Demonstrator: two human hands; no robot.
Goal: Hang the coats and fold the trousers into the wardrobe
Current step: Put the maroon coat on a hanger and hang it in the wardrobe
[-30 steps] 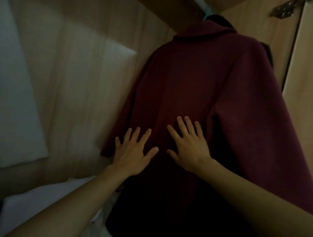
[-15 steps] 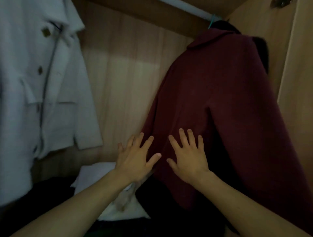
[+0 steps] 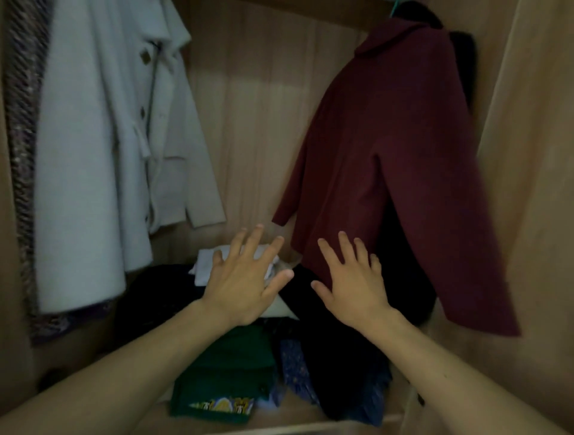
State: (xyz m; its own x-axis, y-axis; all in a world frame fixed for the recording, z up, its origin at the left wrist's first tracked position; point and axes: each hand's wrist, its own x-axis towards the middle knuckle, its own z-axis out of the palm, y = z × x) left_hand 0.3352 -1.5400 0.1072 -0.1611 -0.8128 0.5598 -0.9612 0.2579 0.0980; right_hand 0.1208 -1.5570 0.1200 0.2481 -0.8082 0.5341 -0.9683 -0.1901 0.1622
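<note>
Hovering inside the wardrobe [image 3: 264, 108], both spread wide and gripping nothing: my right hand [image 3: 354, 282] at the hem of the hanging maroon coat [image 3: 388, 139], left hand [image 3: 245, 282] above the folded clothes [image 3: 230, 372].

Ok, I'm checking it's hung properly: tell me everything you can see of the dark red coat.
The dark red coat hangs at the right side of the wardrobe, its hanger hook barely showing above the turned-down collar. It looks like thick plain wool, sleeves hanging loose, a dark garment behind it. The right hand has straight fingers overlapping its lower edge; the left hand is clear.
</note>
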